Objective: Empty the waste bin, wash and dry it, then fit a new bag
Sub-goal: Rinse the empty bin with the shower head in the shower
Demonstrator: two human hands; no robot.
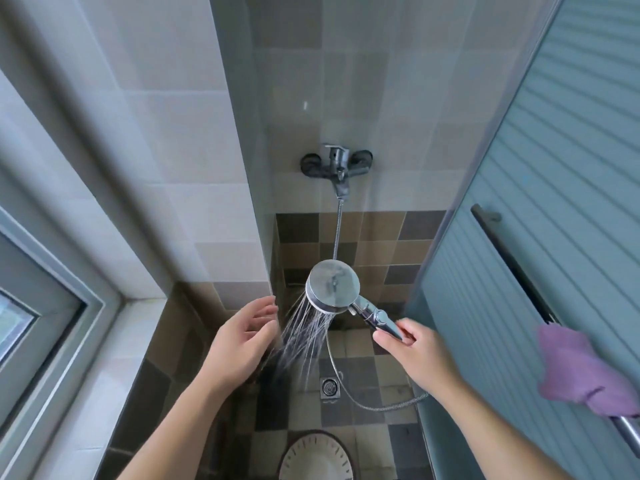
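Observation:
My right hand (415, 355) grips the chrome handle of a hand shower (334, 285), held at about chest height over the shower floor. Water sprays from its round head down and to the left. My left hand (242, 341) is open with relaxed fingers, right beside the spray and at the edge of a glass partition (256, 209). The waste bin (315, 459), round with a dark rim and a ribbed white inside, stands on the tiled floor at the bottom centre, partly cut off by the frame. The spray lands on the floor beyond it.
A wall mixer tap (337, 164) feeds the metal hose (381, 407) that loops across the floor. A floor drain (329, 388) lies under the shower head. A purple cloth (581, 372) hangs on the sliding door's bar at right. A window (34, 306) is at left.

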